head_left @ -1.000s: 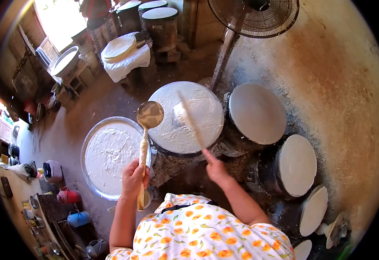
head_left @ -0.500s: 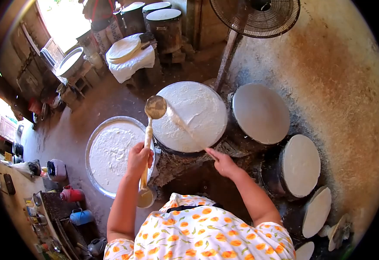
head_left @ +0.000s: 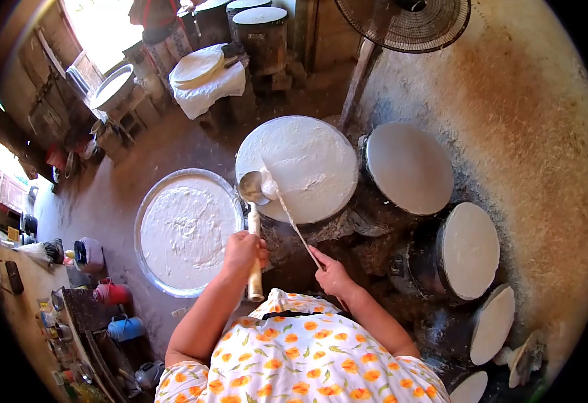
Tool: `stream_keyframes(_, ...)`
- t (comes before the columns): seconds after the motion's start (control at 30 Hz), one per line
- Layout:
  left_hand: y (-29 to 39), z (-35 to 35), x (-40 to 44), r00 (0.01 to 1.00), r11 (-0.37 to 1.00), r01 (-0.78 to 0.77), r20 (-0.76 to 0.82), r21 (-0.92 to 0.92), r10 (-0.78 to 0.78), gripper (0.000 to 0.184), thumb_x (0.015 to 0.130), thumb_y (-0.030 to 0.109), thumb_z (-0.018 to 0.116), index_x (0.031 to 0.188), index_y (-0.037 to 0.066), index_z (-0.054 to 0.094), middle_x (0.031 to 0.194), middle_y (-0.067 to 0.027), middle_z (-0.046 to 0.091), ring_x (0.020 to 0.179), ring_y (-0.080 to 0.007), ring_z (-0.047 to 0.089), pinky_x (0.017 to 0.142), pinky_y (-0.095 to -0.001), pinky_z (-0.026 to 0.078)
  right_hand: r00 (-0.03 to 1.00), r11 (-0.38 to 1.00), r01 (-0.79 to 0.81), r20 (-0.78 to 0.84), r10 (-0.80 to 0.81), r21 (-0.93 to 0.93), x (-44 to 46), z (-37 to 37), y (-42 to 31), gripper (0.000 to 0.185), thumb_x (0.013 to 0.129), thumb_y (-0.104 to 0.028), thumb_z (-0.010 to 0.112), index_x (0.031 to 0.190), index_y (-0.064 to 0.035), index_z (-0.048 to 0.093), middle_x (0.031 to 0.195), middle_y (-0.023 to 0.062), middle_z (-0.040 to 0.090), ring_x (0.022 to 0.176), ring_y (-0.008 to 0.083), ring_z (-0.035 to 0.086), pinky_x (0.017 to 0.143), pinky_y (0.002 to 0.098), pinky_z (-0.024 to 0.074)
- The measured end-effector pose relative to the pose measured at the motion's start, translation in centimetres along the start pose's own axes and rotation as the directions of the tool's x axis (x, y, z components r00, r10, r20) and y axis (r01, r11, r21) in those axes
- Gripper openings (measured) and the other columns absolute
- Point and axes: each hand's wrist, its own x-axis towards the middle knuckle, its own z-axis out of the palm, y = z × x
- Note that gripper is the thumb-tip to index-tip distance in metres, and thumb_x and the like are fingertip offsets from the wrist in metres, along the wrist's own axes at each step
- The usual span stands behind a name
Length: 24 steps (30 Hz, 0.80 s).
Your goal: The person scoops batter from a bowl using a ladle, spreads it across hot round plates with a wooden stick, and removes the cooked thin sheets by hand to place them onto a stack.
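Observation:
My left hand (head_left: 241, 254) is closed around the pale handle of a ladle (head_left: 251, 191), whose metal bowl is at the near left edge of a round griddle (head_left: 321, 158). White batter coats the griddle's top. In my right hand (head_left: 334, 275) is a thin, batter-smeared spatula (head_left: 292, 220), pointing away from me over the griddle. A lump of white batter (head_left: 269, 183) sits where the spatula meets the ladle's bowl; whether the two touch is hard to tell. Left of the griddle stands a wide metal basin (head_left: 141, 252) holding thick white batter.
More round griddles curve along the right wall, including a grey-topped one (head_left: 409, 163) and a white-topped one (head_left: 471, 250). A stand fan (head_left: 408, 23) is at the far side. Flat white rounds (head_left: 198, 66) are stacked on a cloth-covered stand. Another person (head_left: 156, 30) is at the back.
My left hand has brought the ladle lower and right, toward the spatula. My right hand has drawn the spatula toward me, its working end now beside the ladle's bowl.

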Motion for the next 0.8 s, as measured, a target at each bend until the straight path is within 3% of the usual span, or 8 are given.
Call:
stream_keyframes(0.13,0.8,-7.0,-3.6,0.943,0.813,0.1,0.315,-0.574,0.106,0.016,0.088,0.005,0.043,0.102,-0.001,0.047,0.07,-0.0056,0.048,0.043,-0.0075,0.039,0.034,-0.0239,0.036,0.985,0.968,0.162,-0.019,-0.169,-0.193,-2.1,-1.0,-6.9,0.062,0.079,0.007,0.044,0.136,-0.0173,0.047,0.113,0.0082,0.063,0.087,0.0169,0.062,0.073,0.0267,0.0489)
stream_keyframes(0.27,0.4,-8.8,-7.6,0.98,0.827,-0.027,0.148,-0.562,0.132,0.028,0.089,0.005,0.041,0.115,-0.004,0.046,0.072,-0.0047,0.047,0.042,-0.0047,0.037,0.033,-0.0201,0.034,0.898,0.72,0.319,-0.048,-0.438,-0.616,-2.0,-1.1,-10.7,0.058,0.08,0.003,0.05,0.132,-0.0217,0.05,0.11,0.0176,0.062,0.089,0.0328,0.065,0.073,0.0332,0.0518)
stream_keyframes(0.33,0.2,-9.5,-8.1,0.936,0.701,0.106,0.309,-0.706,0.17,0.03,0.089,0.005,0.04,0.117,-0.006,0.044,0.072,-0.0038,0.045,0.043,-0.0038,0.037,0.032,-0.0188,0.034,0.83,0.736,0.352,-0.171,-0.531,-0.578,1.2,-1.3,-8.4,0.056,0.079,0.001,0.05,0.132,-0.0175,0.049,0.114,0.0194,0.061,0.098,0.0373,0.06,0.081,0.0357,0.0506)
stream_keyframes(0.47,-1.9,-11.9,-8.6,0.819,0.452,0.271,0.451,-0.85,0.356,0.037,0.091,0.009,0.046,0.124,-0.009,0.04,0.071,-0.0028,0.043,0.042,-0.0031,0.039,0.032,-0.0179,0.035,0.918,0.889,0.008,-0.349,-0.189,-0.458,4.1,-0.5,-3.5,0.059,0.079,0.002,0.046,0.137,-0.0126,0.043,0.126,0.021,0.053,0.113,0.0342,0.055,0.09,0.0363,0.046)
stream_keyframes(0.53,-2.6,-14.2,-9.6,0.815,0.446,0.215,0.411,-0.869,0.409,0.04,0.092,0.01,0.048,0.126,-0.009,0.039,0.071,-0.003,0.044,0.041,-0.0032,0.038,0.032,-0.0181,0.035,0.898,0.792,0.266,-0.157,-0.411,-0.55,3.0,1.7,-0.8,0.06,0.079,0.001,0.047,0.136,-0.0138,0.043,0.125,0.0212,0.054,0.112,0.0332,0.056,0.09,0.0367,0.0457)
stream_keyframes(0.6,-3.3,-16.7,-10.4,0.9,0.589,-0.04,0.226,-0.807,0.372,0.039,0.092,0.01,0.046,0.126,-0.008,0.04,0.071,-0.0032,0.045,0.041,-0.0038,0.038,0.032,-0.0185,0.035,0.996,0.794,0.082,0.032,-0.079,-0.602,1.0,2.5,-3.3,0.059,0.079,0.002,0.045,0.136,-0.0146,0.045,0.124,0.0208,0.055,0.114,0.0308,0.055,0.093,0.0357,0.0445)
stream_keyframes(0.67,-4.6,-19.0,-10.5,0.929,0.609,-0.058,0.181,-0.791,0.324,0.036,0.09,0.007,0.043,0.124,-0.005,0.042,0.072,-0.0038,0.048,0.041,-0.0041,0.039,0.032,-0.0192,0.035,0.991,0.784,0.135,0.082,-0.107,-0.605,1.7,1.8,-3.6,0.06,0.078,0.002,0.045,0.136,-0.0146,0.045,0.122,0.0199,0.056,0.116,0.0299,0.054,0.094,0.035,0.0436)
stream_keyframes(0.8,-9.7,-22.2,-8.3,0.989,0.738,-0.128,-0.027,-0.662,0.147,0.025,0.086,0.002,0.039,0.109,-0.001,0.047,0.071,-0.0051,0.049,0.042,-0.0051,0.039,0.033,-0.0204,0.035,0.849,0.845,0.172,-0.358,-0.387,-0.506,4.5,0.7,-2.1,0.062,0.077,0.003,0.045,0.137,-0.0133,0.044,0.121,0.0197,0.058,0.111,0.0259,0.058,0.093,0.0304,0.0437)
